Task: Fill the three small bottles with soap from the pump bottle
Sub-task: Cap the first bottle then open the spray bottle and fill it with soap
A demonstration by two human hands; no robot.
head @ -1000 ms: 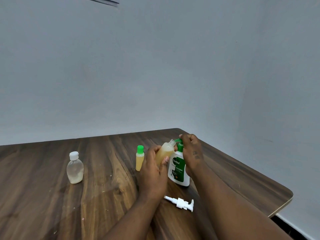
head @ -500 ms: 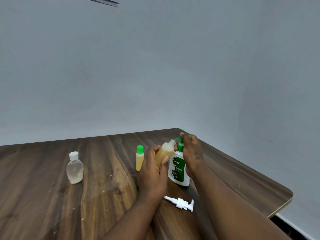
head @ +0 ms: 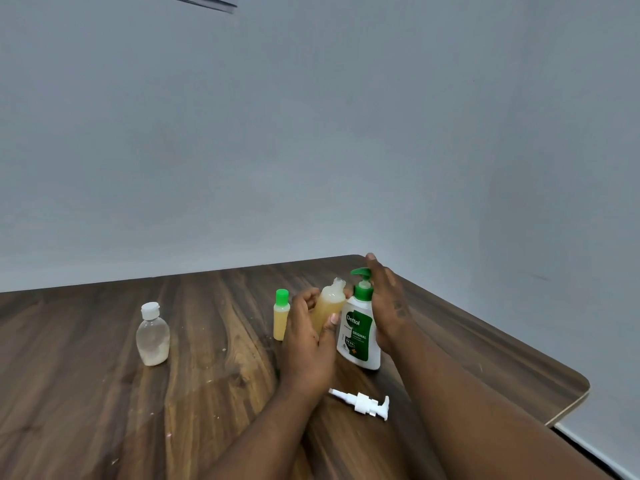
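Observation:
A white Dettol pump bottle (head: 360, 336) with a green pump head stands on the wooden table (head: 104, 393). My left hand (head: 306, 344) holds a small uncapped bottle of yellow soap (head: 329, 304), tilted, its open mouth just left of and below the pump spout. My right hand (head: 386, 299) is lifted off the pump head, fingers extended, beside the pump bottle's right side. A small yellow bottle with a green cap (head: 281, 315) stands left of my left hand. A clear bottle with a white cap (head: 152, 336), holding a little liquid, stands further left.
A loose white pump dispenser (head: 363, 403) lies on the table in front of the Dettol bottle, between my forearms. The table's rounded corner and right edge (head: 575, 400) are close on the right. A grey wall stands behind.
My right hand has risen off the green pump head, which has come back up. The small bottle's mouth has moved slightly away from the spout and is now plainly visible.

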